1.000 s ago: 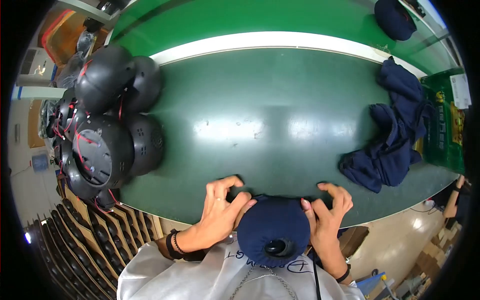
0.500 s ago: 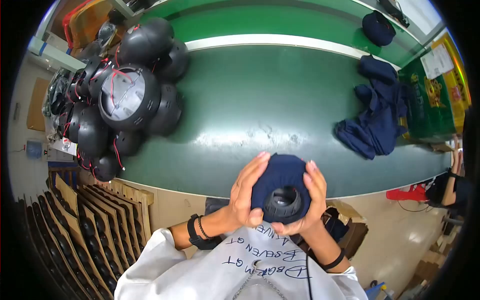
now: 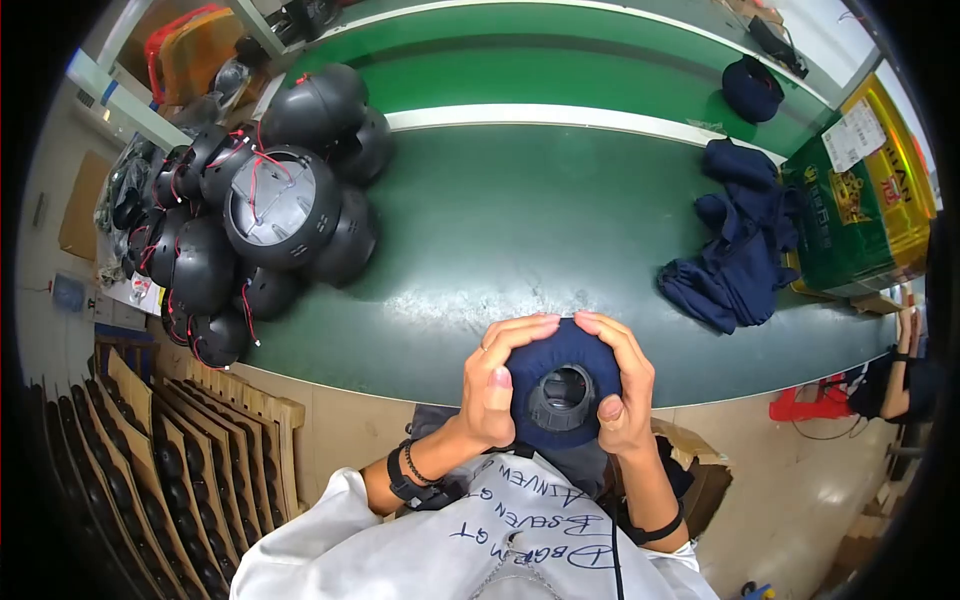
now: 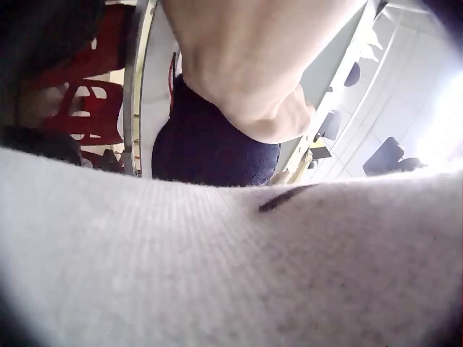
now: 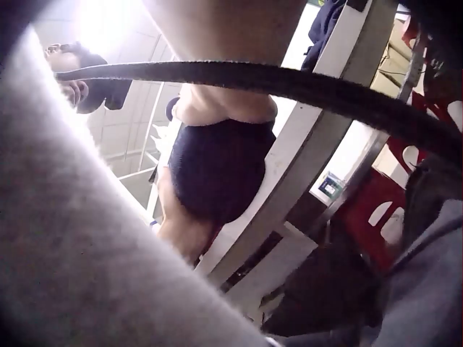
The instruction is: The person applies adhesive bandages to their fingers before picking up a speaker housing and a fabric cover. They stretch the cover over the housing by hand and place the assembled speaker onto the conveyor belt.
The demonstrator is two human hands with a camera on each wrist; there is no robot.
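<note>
Between my two hands is a round shell wrapped in navy fabric (image 3: 562,343), held before the chest at the table's near edge. Its round opening, with a black plastic ring (image 3: 548,416), faces up toward the head camera. My left hand (image 3: 490,385) grips the left side, fingers curved over the far rim and thumb along the near side. From the right, my right hand (image 3: 630,390) holds it the same way, and the fingertips of both hands nearly meet at the far rim. Smooth navy fabric (image 4: 210,144) shows below the hand in the left wrist view, as does the fabric-covered dome (image 5: 221,170) in the right.
Several black plastic shells (image 3: 285,215) with red wires are piled on the left of the green table (image 3: 530,220). Navy fabric covers (image 3: 735,245) lie at right beside a green and yellow tin (image 3: 855,200). Racks of black parts (image 3: 190,465) stand at lower left.
The covered shell has moved away from the chest, and its opening now faces up more. Both hands went from pinching its edge to cupping its sides, then slid toward the far rim.
</note>
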